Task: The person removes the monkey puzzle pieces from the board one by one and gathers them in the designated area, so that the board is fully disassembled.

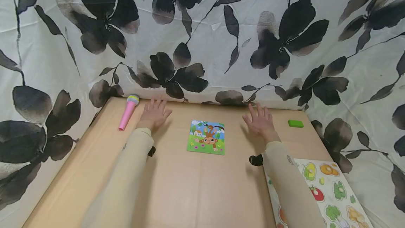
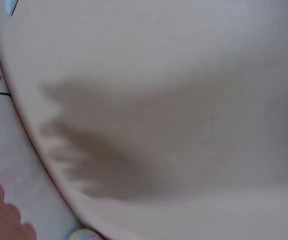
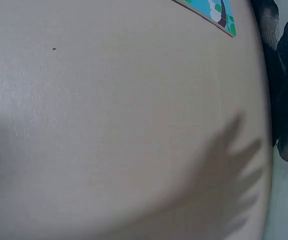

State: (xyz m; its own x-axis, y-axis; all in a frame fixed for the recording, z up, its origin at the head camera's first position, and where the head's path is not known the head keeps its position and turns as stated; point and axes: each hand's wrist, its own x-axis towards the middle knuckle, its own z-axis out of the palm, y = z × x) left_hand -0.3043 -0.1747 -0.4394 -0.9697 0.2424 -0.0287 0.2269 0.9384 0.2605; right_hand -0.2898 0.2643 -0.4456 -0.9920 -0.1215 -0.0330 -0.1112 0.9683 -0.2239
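Note:
My left hand [image 1: 154, 114] is held above the table near its far edge, fingers spread and holding nothing. Just left of it lies a pink toy microphone [image 1: 128, 112] with a striped head. On the other side my right hand [image 1: 261, 122] hovers with fingers straight and apart, also without anything in it. Between the hands, a square picture board [image 1: 206, 137] of a hanging cartoon monkey lies flat. Its corner [image 3: 211, 11] shows at the top of the right wrist view. Both wrist views show the hands' shadows on the table, with fingertips at the frame edges.
A small green block [image 1: 295, 124] lies right of the right hand. A white board with vegetable pictures [image 1: 329, 185] sits at the front right, partly under the right sleeve. Floral cloth [image 1: 221, 45] hangs behind and beside the wooden table [image 1: 202, 192].

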